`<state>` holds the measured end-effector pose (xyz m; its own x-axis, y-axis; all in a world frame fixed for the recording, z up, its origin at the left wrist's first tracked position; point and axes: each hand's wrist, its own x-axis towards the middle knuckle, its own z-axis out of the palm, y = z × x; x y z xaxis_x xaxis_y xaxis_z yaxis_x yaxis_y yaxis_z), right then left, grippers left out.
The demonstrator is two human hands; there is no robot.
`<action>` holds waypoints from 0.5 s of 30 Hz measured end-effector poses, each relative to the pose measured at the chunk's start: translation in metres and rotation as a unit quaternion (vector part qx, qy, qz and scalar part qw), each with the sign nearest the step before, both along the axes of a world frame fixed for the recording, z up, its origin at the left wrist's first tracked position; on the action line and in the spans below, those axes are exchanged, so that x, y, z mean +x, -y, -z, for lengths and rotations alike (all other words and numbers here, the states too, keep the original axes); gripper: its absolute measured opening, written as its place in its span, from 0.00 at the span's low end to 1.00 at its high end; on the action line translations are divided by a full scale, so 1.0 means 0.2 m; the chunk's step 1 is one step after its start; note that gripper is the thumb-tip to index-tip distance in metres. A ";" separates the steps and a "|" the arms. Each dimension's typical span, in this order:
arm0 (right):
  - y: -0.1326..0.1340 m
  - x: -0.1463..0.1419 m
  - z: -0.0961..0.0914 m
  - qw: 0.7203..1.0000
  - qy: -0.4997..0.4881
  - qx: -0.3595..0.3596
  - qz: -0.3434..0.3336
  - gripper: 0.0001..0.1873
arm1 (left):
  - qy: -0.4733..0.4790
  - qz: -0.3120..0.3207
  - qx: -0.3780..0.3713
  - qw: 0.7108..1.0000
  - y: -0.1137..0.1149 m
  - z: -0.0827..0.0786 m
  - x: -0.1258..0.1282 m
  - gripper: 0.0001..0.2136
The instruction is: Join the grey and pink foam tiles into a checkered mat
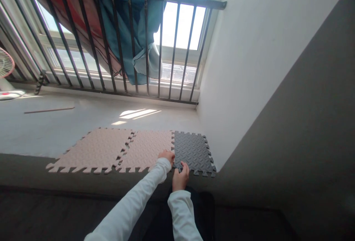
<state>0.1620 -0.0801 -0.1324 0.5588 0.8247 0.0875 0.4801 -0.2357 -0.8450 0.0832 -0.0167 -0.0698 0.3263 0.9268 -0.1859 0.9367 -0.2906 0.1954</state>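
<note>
Step in hand: joining the grey foam interlocking floor tile [194, 152] to the middle pink foam interlocking tile [145, 148], judged from both hands working at their shared seam.
Left hand [166, 156]: rested on the seam's near end, fingers curled down onto the pink edge; no clear grip visible.
Right hand [181, 176]: fingertips pinched the grey tile's near toothed edge.
Next move calls for: lining the teeth into the notches and pressing down along the seam toward the far end, by my reading.
Grey tile: square, diamond-plate texture, jagged puzzle edges, lying flat on the pale floor [83, 115] just beside the white wall [249, 67] at right.
Pink tiles: the middle one met a far-left pink tile [94, 148]; that joint looked partly gapped.
Far: black metal railing [124, 41] before a window.
</note>
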 end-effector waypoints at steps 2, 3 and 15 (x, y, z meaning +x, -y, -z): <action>0.00 0.00 -0.02 1.000 -0.003 -0.001 0.003 0.23 | -0.022 -0.008 -0.008 1.000 -0.01 0.04 -0.06 0.12; 0.01 -0.01 -0.02 1.000 -0.006 -0.001 0.003 0.22 | -0.028 -0.012 -0.010 0.999 -0.02 0.06 -0.10 0.12; 0.01 -0.06 -0.07 1.000 -0.021 -0.009 0.009 0.20 | -0.010 0.045 0.004 0.999 -0.16 0.24 -0.17 0.12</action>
<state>0.1505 -0.0823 -0.1186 0.5766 0.8156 0.0489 0.4402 -0.2597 -0.8595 0.0488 0.0146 -0.1187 0.4041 0.8957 -0.1857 0.9107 -0.3749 0.1732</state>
